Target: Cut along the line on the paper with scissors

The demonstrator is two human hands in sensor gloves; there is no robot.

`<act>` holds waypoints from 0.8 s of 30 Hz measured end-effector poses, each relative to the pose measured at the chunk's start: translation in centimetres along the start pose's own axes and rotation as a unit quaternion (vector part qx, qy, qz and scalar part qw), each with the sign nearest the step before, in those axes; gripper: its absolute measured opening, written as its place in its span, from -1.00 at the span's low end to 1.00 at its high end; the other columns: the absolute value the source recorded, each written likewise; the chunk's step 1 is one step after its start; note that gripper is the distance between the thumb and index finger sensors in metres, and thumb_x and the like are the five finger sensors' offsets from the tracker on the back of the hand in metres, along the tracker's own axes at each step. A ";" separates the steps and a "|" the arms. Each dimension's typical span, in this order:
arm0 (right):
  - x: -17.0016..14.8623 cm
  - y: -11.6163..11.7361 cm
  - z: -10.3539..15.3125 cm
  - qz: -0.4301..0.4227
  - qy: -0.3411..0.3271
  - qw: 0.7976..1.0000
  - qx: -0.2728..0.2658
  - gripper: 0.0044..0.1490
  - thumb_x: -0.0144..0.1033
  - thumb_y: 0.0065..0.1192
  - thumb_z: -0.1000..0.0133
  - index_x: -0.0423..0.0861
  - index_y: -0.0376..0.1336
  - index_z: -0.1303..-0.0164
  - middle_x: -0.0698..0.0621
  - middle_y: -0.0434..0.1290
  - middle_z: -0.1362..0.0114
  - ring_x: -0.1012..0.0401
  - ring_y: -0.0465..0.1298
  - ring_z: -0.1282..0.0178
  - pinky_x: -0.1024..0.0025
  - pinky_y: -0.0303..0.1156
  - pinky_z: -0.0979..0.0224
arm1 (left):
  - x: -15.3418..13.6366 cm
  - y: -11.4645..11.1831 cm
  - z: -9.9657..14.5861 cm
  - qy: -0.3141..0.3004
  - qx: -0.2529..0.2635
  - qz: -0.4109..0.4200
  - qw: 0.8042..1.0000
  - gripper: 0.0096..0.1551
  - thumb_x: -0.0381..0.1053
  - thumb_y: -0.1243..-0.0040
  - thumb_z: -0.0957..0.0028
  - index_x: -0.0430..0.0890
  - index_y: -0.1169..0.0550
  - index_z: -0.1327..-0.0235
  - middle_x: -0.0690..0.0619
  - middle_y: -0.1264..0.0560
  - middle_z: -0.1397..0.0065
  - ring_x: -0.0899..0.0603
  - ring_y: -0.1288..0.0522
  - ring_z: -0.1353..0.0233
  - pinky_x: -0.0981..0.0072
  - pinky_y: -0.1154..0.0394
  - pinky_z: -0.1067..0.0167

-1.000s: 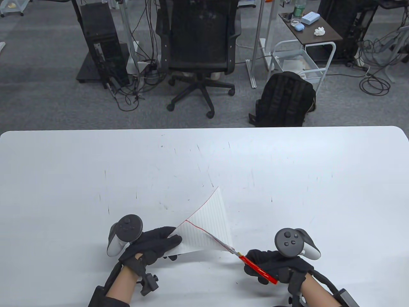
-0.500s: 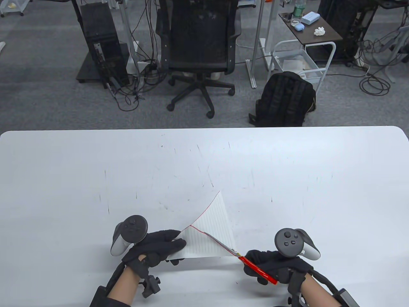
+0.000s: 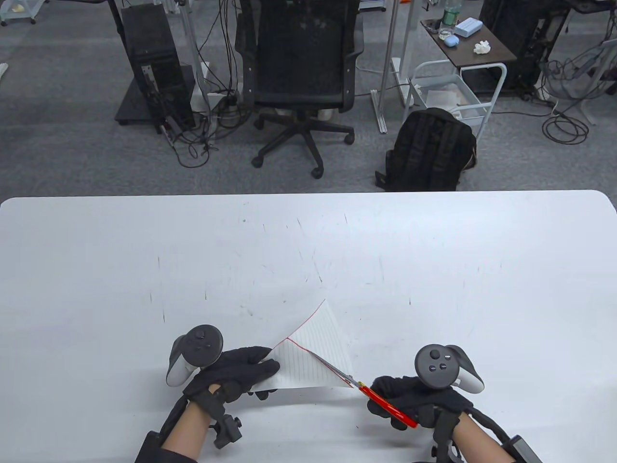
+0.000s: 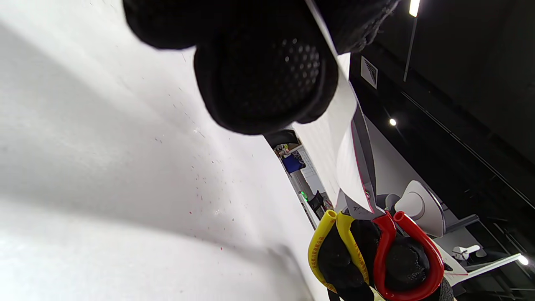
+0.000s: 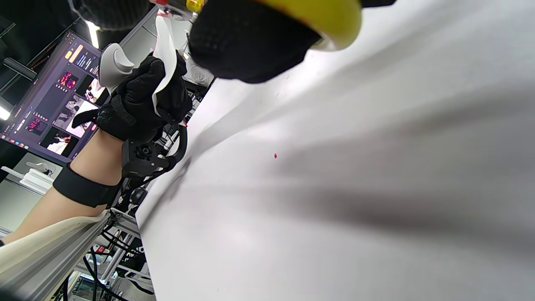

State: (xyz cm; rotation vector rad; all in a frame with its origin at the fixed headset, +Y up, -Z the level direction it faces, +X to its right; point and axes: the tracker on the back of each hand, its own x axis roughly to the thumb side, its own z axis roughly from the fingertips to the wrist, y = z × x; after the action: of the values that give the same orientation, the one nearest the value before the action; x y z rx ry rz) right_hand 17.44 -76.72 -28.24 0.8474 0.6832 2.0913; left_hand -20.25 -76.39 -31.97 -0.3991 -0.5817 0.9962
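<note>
Our left hand (image 3: 234,374) pinches one lined paper (image 3: 315,354) at its nine-o'clock corner; our right hand (image 3: 409,398) grips one pair of scissors (image 3: 371,393), blades in the red line at five o'clock. Only wrist views show a yellow handle loop (image 4: 324,244). Table (image 3: 434,270) beneath. No legible writing.

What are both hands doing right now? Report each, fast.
Left hand: pinches the paper at its left corner.
Right hand: grips the scissors, blades at the paper's red line.

Both hands in black knit gloves, L hand (image 3: 231,374), R hand (image 3: 414,398); grey/white trackers on backs; bare forearms; black wrist brackets w/ knobs, cable at R.
</note>
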 end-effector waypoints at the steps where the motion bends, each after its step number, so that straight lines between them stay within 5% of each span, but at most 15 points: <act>1: 0.0 0.0 0.0 0.002 0.000 1.000 -0.003 -0.27 0.13 0.02 -0.26 -0.28 0.19 -0.28 -0.20 0.50 -0.04 0.28 0.58 0.29 0.21 0.40 0.07 | 0.0 0.0 0.0 0.000 -0.001 0.000 1.000 -0.60 0.13 -0.12 -0.28 -0.05 -0.59 -0.22 0.10 -0.73 0.13 0.09 -0.72 0.19 0.50 -0.61 0.21; 24: -0.1 0.6 -0.1 -0.026 -0.008 0.999 0.042 -0.20 0.18 -0.02 -0.29 -0.29 0.13 -0.35 -0.26 0.45 -0.13 0.20 0.54 0.20 0.13 0.35 -0.04 | 1.0 -1.0 -0.4 -0.007 -0.044 -0.018 0.999 -0.60 0.12 -0.13 -0.28 -0.07 -0.60 -0.19 0.10 -0.72 0.18 0.10 -0.70 0.24 0.48 -0.61 0.23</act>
State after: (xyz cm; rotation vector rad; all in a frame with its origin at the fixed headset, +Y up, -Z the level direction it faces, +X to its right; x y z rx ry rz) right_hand 17.12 -77.12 -27.95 0.8819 0.7812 2.0194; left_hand -18.93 -76.02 -31.50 -0.4575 -0.6449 0.9419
